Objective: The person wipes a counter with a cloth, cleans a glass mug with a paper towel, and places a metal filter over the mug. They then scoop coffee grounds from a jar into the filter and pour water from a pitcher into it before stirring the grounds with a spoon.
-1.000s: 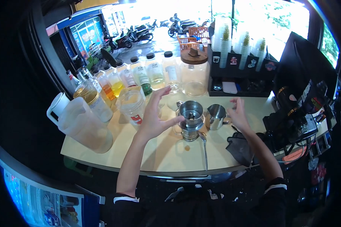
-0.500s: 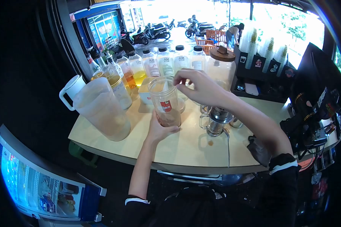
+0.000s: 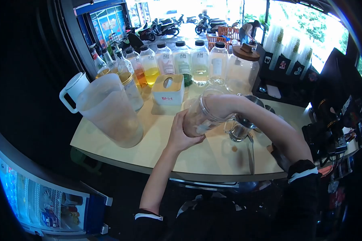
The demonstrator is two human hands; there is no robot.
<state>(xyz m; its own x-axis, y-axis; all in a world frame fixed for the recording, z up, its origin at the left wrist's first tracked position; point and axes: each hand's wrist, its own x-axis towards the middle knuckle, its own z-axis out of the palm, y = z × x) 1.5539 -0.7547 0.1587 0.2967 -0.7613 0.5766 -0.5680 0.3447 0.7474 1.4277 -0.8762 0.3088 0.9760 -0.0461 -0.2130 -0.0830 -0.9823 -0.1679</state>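
Observation:
My left hand [image 3: 183,134] is wrapped round the lower side of a clear jar [image 3: 194,121], which leans to the right above the counter. Through the jar's mouth goes my right hand [image 3: 217,105], its fingers inside and blurred behind the clear wall, so I cannot make out whether they hold anything. Just right of the jar stands a glass mug [image 3: 238,133] with a metal vessel [image 3: 251,116] at its top. A long metal handle [image 3: 251,156] lies beside the mug, pointing at the counter's front edge.
A large cloudy pitcher [image 3: 110,114] and a white jug [image 3: 77,90] stand at left. Behind the jar are a tissue box [image 3: 167,94], several bottles [image 3: 200,66] and a wooden-lidded jar [image 3: 241,74]. Stacked cups [image 3: 277,50] stand at right; a person [image 3: 247,32] bends outside.
My right hand has gone from the jar's rim down into it. The jar has tilted and shifted right with my left hand, uncovering the tissue box. The whole view has shifted slightly.

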